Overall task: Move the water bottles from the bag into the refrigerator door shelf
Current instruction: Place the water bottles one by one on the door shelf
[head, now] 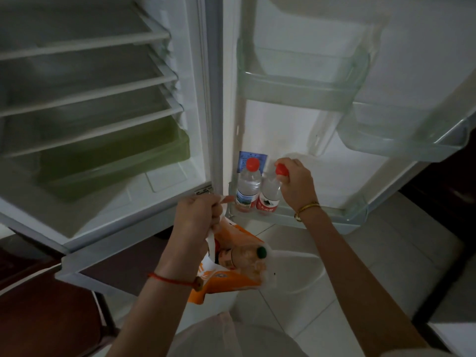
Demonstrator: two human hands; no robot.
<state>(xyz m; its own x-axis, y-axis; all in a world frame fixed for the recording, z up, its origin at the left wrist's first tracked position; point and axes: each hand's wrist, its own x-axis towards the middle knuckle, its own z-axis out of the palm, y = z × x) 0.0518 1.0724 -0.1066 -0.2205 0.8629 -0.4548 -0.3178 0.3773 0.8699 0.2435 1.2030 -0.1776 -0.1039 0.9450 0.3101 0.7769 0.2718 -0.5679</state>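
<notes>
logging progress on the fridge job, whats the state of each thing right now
refrigerator door: open
first water bottle: upright in bottom door shelf, capped
second water bottle: upright beside it, held at the cap
right hand: grip closed on second bottle
left hand: holding bag open
green-capped bottle: lying in bag

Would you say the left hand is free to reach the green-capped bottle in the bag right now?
Probably not: the left hand is gripping the bag handles, holding it up. The green-capped bottle lies exposed at the bag's mouth, just below.
</notes>
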